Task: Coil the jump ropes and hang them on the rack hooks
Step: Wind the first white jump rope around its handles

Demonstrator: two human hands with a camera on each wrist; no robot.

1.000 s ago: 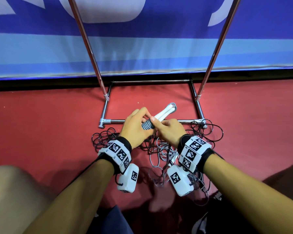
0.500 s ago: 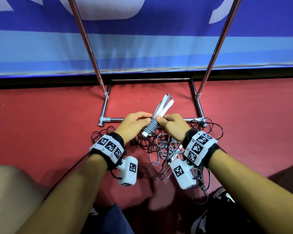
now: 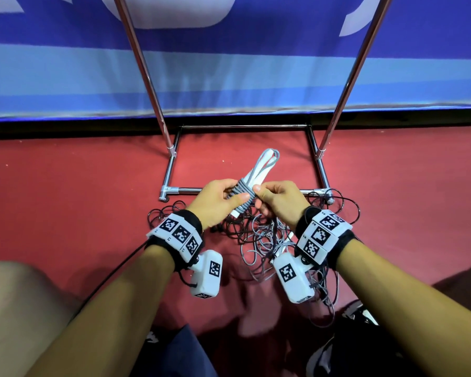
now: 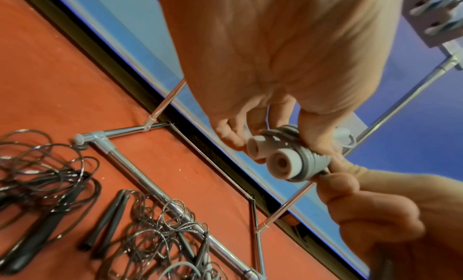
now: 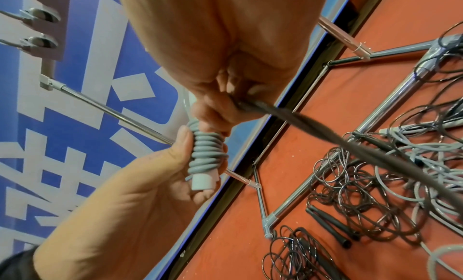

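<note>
My left hand (image 3: 218, 202) grips the grey rope (image 3: 244, 193) wound round its two white handles, held above the rack base (image 3: 172, 170); my right hand (image 3: 279, 202) pinches the cord end at the coil. I'd tuck that end snugly so the wraps don't slip. Tangled black ropes (image 4: 155, 221) clutter the floor below

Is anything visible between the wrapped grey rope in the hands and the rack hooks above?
Nothing visible blocks it. Both hands, left hand and right hand, hold the grey rope bundle in front of the rack. The hooks hang above, with open air between.
</note>
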